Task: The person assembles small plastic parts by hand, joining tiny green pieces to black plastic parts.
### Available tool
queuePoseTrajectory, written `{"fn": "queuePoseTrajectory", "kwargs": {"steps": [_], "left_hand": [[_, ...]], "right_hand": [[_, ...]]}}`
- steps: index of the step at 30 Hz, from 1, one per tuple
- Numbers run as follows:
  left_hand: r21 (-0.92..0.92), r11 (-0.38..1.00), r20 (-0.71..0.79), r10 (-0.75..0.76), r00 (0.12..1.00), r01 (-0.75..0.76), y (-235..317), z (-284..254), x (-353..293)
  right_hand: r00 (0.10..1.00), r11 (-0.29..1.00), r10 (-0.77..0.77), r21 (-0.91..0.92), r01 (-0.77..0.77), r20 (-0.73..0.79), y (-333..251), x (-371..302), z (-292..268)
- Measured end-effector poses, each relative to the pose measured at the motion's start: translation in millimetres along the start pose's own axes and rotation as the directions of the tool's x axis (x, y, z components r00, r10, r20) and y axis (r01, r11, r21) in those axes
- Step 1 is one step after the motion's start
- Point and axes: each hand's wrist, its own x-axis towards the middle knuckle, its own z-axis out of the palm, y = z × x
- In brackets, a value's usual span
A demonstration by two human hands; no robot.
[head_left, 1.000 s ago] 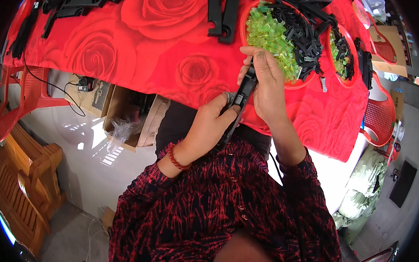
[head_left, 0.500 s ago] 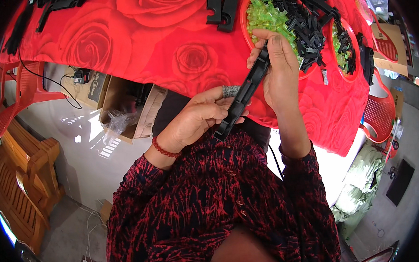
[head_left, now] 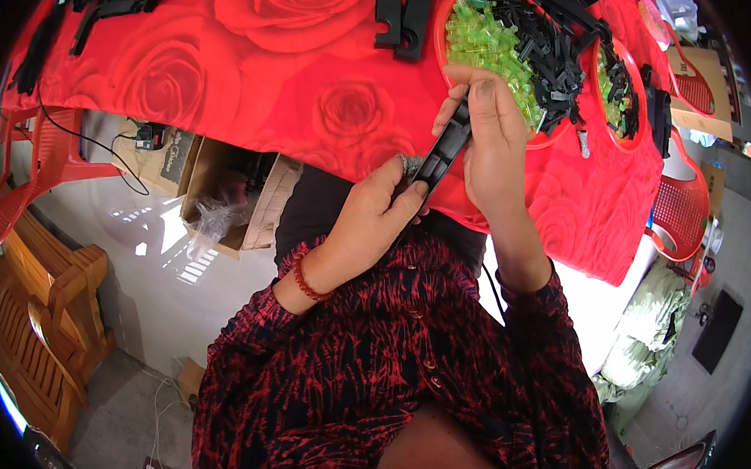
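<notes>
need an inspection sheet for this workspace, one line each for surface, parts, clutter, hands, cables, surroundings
surface: red rose-print tablecloth, hanging over the near edge
parts: black strip held slantwise in both hands; large round tray of yellow-green and small black pieces; smaller tray of similar pieces to its right
clutter: long black parts lying left of the large tray; clear plastic at an open carton below
hands: left hand grips the strip's near end, grey wrap on one finger; right hand holds its far end
cables: black cable hanging at left; white cords on the floor
surroundings: red chairs at both sides; wooden seat at left
</notes>
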Motion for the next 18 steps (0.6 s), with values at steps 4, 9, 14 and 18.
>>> {"fn": "queuePoseTrajectory", "kwargs": {"steps": [4, 9, 14, 18], "left_hand": [[0.261, 0.961, -0.125, 0.127, 0.984, -0.09, 4, -1, 2], [0.432, 0.895, -0.2, 0.216, 0.956, -0.112, -1, 1, 2], [0.689, 0.668, -0.163, 0.519, 0.839, -0.28, -14, 1, 6], [0.71, 0.629, -0.085, 0.522, 0.849, -0.316, -18, -1, 6]], "right_hand": [[0.999, 0.996, -0.035, -0.076, 0.037, 0.026, 0, -8, 7], [0.991, 0.975, -0.125, -0.181, 0.131, 0.043, -4, -12, 11], [0.992, 0.98, -0.118, -0.159, 0.122, 0.037, -2, -14, 10], [0.992, 0.969, -0.12, -0.213, 0.126, 0.041, -3, -14, 11]]}}
